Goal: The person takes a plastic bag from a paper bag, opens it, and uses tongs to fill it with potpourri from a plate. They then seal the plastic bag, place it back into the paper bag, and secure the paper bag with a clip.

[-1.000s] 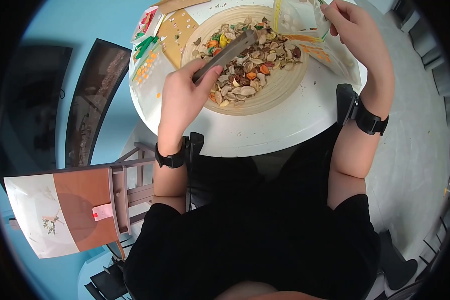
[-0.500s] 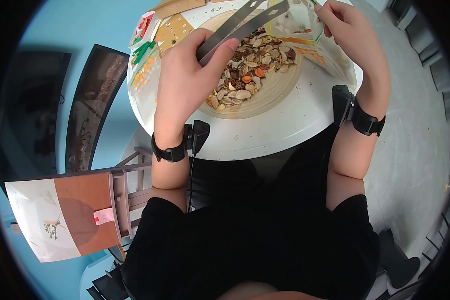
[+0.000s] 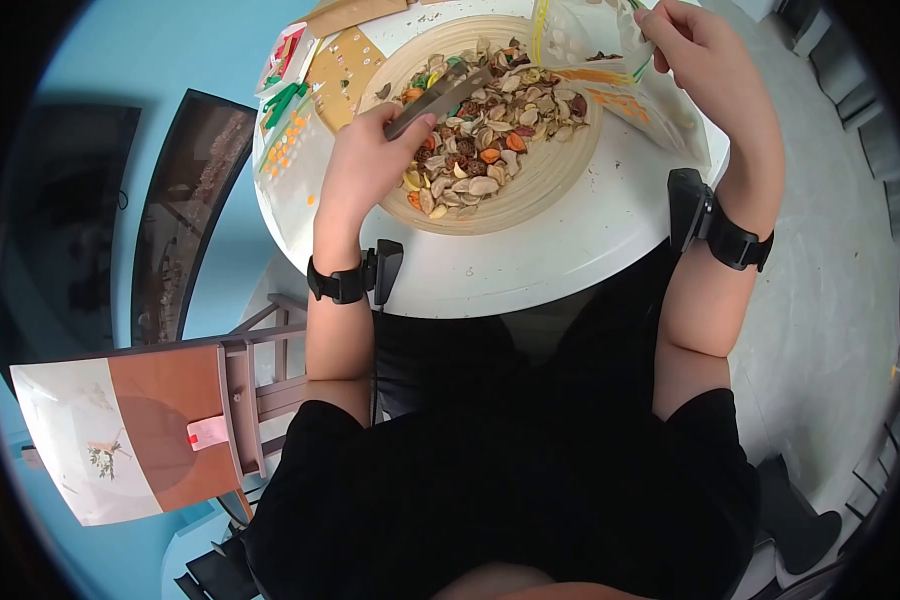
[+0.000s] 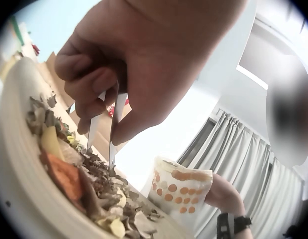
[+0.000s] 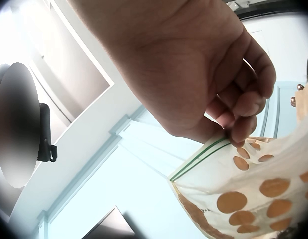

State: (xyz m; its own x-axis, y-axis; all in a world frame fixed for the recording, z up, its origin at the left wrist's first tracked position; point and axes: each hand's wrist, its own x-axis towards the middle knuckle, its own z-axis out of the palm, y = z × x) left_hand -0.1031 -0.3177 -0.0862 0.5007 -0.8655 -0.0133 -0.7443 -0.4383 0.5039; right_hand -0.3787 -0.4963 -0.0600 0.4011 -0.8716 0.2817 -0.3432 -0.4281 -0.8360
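My left hand (image 3: 362, 165) pinches a pair of flat metal tongs (image 3: 435, 102) between thumb and fingers. In the left wrist view, the tips of the tongs (image 4: 112, 144) reach down into a pile of dried petals and pods, the potpourri (image 3: 495, 130). This spreads over a round, pale wooden plate (image 3: 560, 190). Up at the right, my right hand (image 3: 705, 55) grips the top edge of a zip bag (image 3: 660, 125) with orange dots and a green seal line. The bag's mouth gapes toward the plate, and some dark pieces show inside it.
Another dotted bag (image 3: 295, 165) lies at the left of the white table (image 3: 530, 280). Behind it are green clips (image 3: 285, 102), a small white box (image 3: 288, 55) and a brown sheet (image 3: 345, 65). A chair (image 3: 250, 400) stands at the left.
The left hand lifted the tongs up with their arms spread, near the bag, then lowered them back onto the potpourri, where the arms are closer together. The right hand stays at the bag.
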